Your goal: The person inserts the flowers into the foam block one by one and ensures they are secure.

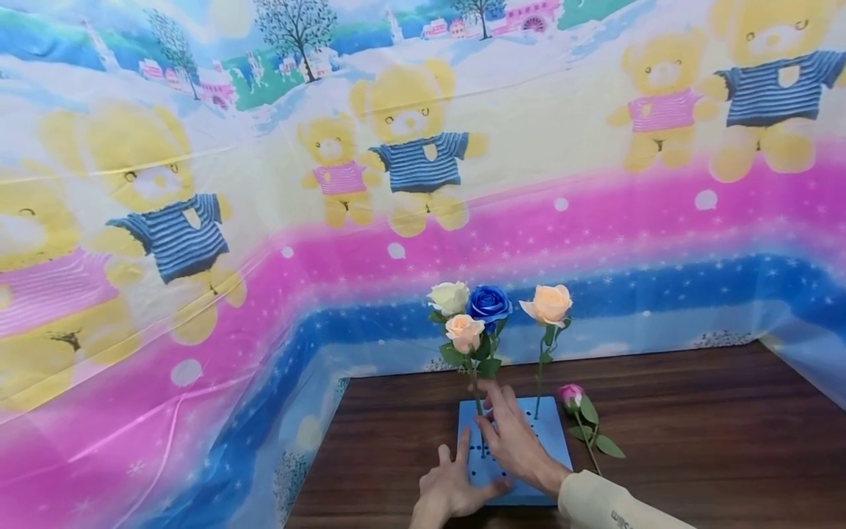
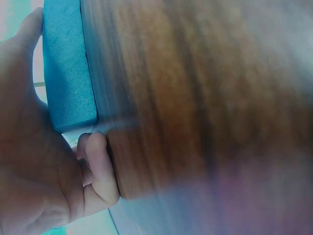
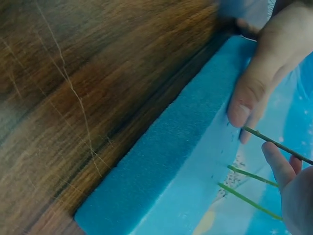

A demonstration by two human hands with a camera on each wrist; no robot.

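Observation:
A light blue foam block (image 1: 555, 441) with several small holes lies on the table. My left hand (image 1: 446, 486) spreads over its near left corner, thumb and forefinger straight against the top. In the left wrist view the other fingers (image 2: 101, 156) bend beside the block. My right hand (image 1: 518, 441) reaches over the block and pinches the green stem (image 3: 261, 135) of the front peach rose (image 1: 464, 333). Close behind that flower stand a white rose (image 1: 449, 297) and a blue rose (image 1: 489, 303). Another peach rose (image 1: 551, 303) stands upright farther right in the block.
On the table right of the block lies a pink rose (image 1: 572, 395) with green leaves. The dark wooden table (image 1: 700, 426) extends to the right. Behind it hangs a cloth (image 1: 529, 220) printed with teddy bears.

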